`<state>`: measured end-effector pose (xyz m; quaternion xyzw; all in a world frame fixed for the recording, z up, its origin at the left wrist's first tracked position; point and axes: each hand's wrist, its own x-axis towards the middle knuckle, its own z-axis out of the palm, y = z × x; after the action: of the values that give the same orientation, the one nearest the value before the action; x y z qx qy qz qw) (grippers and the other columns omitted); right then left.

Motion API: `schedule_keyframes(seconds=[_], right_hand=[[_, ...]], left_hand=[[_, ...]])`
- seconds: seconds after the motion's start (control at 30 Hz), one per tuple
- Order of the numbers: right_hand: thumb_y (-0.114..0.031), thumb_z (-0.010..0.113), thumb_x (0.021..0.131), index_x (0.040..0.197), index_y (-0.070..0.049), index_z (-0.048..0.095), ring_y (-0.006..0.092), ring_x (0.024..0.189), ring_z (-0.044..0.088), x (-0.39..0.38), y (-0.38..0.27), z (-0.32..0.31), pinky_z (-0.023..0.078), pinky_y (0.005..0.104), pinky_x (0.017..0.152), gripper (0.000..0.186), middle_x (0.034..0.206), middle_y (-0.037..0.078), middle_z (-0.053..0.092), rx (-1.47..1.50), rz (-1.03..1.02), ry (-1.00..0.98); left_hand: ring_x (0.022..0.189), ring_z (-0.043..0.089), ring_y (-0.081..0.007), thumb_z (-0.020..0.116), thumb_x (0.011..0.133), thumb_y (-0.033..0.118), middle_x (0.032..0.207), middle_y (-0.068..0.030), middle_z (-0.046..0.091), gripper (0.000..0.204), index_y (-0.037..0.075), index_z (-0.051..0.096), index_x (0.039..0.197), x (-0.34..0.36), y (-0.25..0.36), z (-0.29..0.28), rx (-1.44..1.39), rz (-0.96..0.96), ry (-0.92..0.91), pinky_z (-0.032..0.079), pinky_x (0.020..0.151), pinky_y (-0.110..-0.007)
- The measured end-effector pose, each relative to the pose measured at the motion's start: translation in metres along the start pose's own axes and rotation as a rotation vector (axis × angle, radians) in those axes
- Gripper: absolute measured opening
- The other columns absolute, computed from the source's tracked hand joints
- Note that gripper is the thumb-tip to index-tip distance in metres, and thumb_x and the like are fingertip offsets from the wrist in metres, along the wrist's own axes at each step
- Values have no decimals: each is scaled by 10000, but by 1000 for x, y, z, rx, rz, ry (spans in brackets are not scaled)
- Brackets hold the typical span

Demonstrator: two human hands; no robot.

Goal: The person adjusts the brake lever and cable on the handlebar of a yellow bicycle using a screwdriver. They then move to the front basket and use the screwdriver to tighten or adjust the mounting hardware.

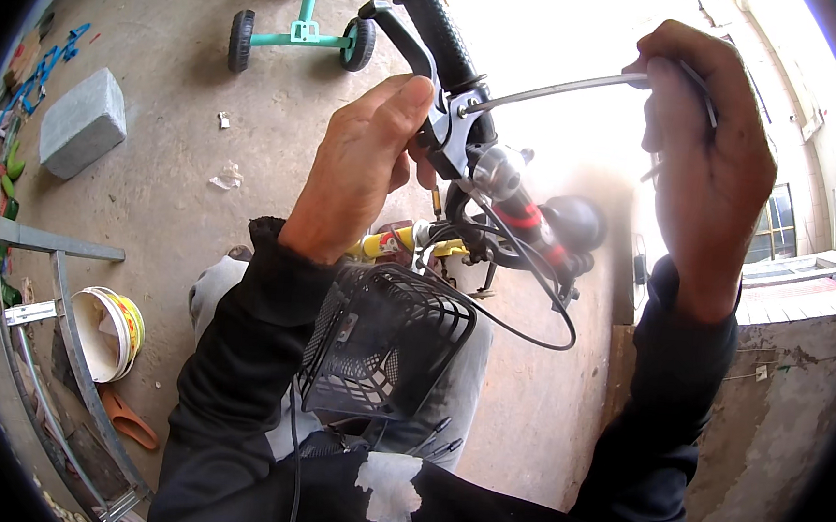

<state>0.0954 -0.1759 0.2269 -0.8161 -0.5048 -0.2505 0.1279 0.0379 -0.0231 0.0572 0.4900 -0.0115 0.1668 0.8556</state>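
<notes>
Our left hand [352, 164] pinches the brake lever bracket [457, 138] between thumb and fingers; the bracket sits on the handlebar [485, 126], just beside the black grip [440, 38]. Our right hand [713, 170] curls around the outer end of a thin metal rod [556, 87], its tip at the bracket's bolt [463, 111]. The rod looks light, stiff, perhaps slippery — best held far out; the bracket seems rigid — best steadied by its body.
</notes>
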Motion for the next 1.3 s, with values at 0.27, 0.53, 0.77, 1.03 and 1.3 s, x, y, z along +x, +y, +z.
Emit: schedule_keyframes(seconds=[0.27,0.53,0.77,1.03,1.3], right_hand=[[-12,506,890,1040,16,589,87,673,579,-5,-15,14,442,196,504,173,924,86,631,-32,-244,-1],[-103,527,906,1028,-45,605,38,565,479,11,-17,12,374,177,485,157,797,27,618,171,55,-47],[2,616,777,843,13,611,101,521,551,42,-59,6,422,219,460,68,706,94,631,241,574,-105],[-18,619,801,859,-29,615,73,498,524,54,-55,9,402,211,441,59,678,55,626,109,462,-179],[-22,627,810,917,-64,630,64,558,550,46,-52,24,422,206,462,115,701,30,620,-75,223,-102]], left_hand=[[518,439,-39,380,919,548,597,-20,565,491,103,570,830,6,-4,-15,104,37,-7,314,476,-184],[625,472,-30,525,896,477,713,2,532,534,-1,534,1133,4,-3,-19,97,17,-40,318,509,-180],[572,407,-7,568,889,403,653,6,525,451,0,548,1091,4,-1,-13,1,26,-8,279,483,-166],[555,485,-41,510,902,448,646,-20,578,363,99,598,947,5,3,-9,37,70,56,334,490,-174],[554,492,-50,526,895,432,634,-25,566,370,81,598,987,7,-1,-15,59,69,70,341,491,-183]])
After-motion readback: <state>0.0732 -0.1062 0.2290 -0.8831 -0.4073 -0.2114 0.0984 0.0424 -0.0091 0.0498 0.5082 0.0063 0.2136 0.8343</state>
